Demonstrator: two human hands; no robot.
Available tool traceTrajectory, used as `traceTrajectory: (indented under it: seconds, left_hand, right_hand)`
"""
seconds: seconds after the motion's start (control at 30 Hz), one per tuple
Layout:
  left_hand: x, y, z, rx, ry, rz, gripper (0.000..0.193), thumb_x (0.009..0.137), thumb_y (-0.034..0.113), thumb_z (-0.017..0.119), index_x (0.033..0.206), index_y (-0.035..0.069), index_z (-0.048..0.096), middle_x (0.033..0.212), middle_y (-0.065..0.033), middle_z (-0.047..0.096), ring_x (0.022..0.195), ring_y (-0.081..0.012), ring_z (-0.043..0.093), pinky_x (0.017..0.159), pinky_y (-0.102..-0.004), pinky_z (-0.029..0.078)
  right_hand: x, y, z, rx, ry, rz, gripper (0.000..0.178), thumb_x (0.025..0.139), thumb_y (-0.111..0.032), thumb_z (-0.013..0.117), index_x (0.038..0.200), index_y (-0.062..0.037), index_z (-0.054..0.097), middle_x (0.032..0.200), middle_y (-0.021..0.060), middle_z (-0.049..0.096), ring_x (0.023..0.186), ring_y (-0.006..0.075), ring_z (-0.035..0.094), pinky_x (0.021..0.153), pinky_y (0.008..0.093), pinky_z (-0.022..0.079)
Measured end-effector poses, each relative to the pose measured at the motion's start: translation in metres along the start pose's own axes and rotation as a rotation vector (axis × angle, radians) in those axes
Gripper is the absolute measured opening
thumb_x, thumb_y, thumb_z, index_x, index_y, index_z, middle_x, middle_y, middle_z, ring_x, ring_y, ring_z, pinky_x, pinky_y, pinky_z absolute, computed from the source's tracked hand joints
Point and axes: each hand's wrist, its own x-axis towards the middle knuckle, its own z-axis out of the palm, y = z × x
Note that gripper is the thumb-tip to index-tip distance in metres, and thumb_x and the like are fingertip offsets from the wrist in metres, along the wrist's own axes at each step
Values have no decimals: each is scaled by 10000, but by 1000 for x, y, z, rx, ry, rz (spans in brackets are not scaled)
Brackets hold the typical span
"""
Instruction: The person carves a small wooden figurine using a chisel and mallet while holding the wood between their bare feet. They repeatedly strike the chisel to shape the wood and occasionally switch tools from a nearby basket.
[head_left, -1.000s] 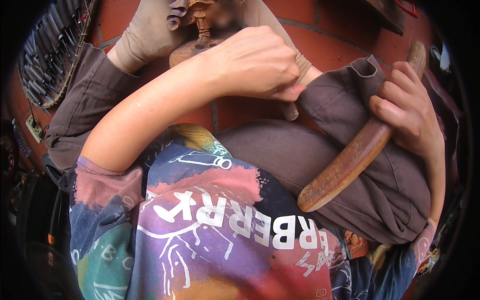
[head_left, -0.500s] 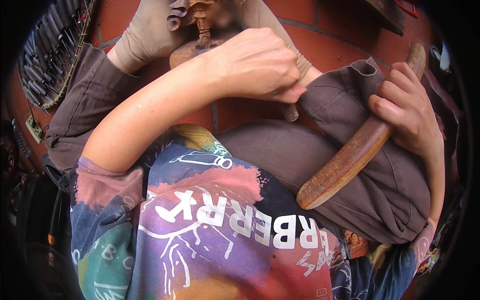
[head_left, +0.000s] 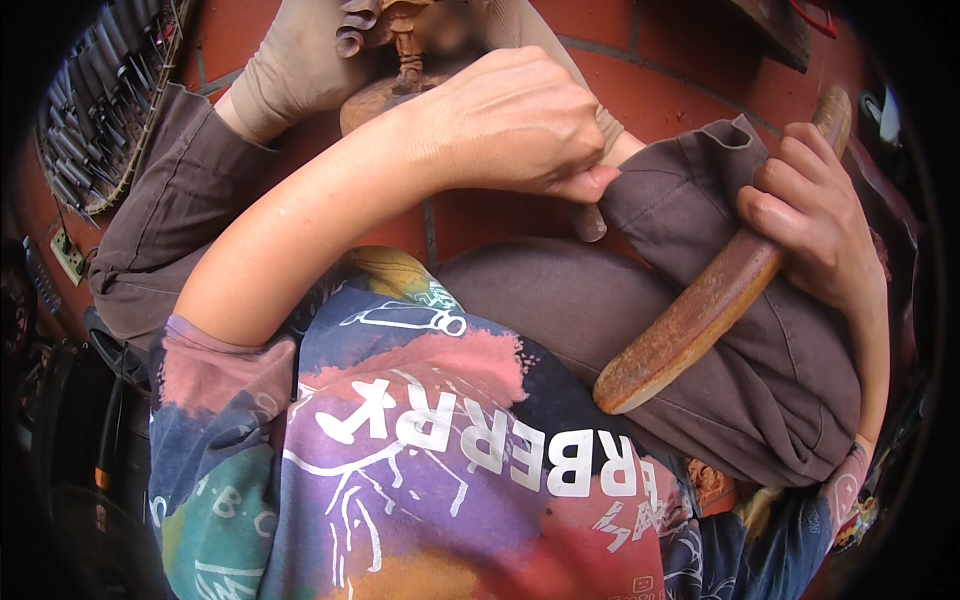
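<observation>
My left hand point(head_left: 530, 125) is closed in a fist, palm turned away, around a tool whose round wooden handle end point(head_left: 591, 223) pokes out below the thumb; the tool's other end is hidden behind the hand. Just beyond that forearm stands a brown wood carving point(head_left: 407, 55) on a rounded wooden base point(head_left: 365, 108), partly cut off by the top edge and covered by my arm. My right hand point(head_left: 810, 215) grips a long, curved wooden club point(head_left: 690, 325) near its upper part. The club's thick lower end rests against or hovers over my trouser leg; I cannot tell which.
A round woven tray point(head_left: 150, 150) at the far left holds many dark-handled tools point(head_left: 95, 105). Feet in beige socks point(head_left: 300, 70) flank the carving on the red tile floor point(head_left: 690, 60). A power socket point(head_left: 67, 255) lies at left; a dark wooden board point(head_left: 765, 30) is at upper right.
My left hand and the tool handle have shifted slightly to the right, with the forearm following. My right hand and the wooden club have stayed nearly still.
</observation>
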Motion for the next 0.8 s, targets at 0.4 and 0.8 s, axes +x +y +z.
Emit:
traceTrajectory:
  seconds: [0.4, 0.8]
  left_hand:
    - [6, -3, -5, -45, 84, 1, 398, 883, 336, 640, 582, 76, 627, 538, -98, 569, 485, -295, 566, 453, -394, 429]
    - [10, -4, -2, -90, 165, 37, 340, 889, 289, 635, 619, 84, 649, 572, -56, 595, 489, -254, 567, 433, -371, 419]
  right_hand:
    - [-6, 26, 0, -568, 424, -164, 283, 613, 6, 787, 835, -48, 621, 821, 88, 609, 759, 260, 623, 735, 411, 542]
    - [-15, 37, -14, -620, 439, -192, 283, 669, 34, 812, 854, -55, 617, 845, 86, 631, 759, 253, 632, 716, 391, 547]
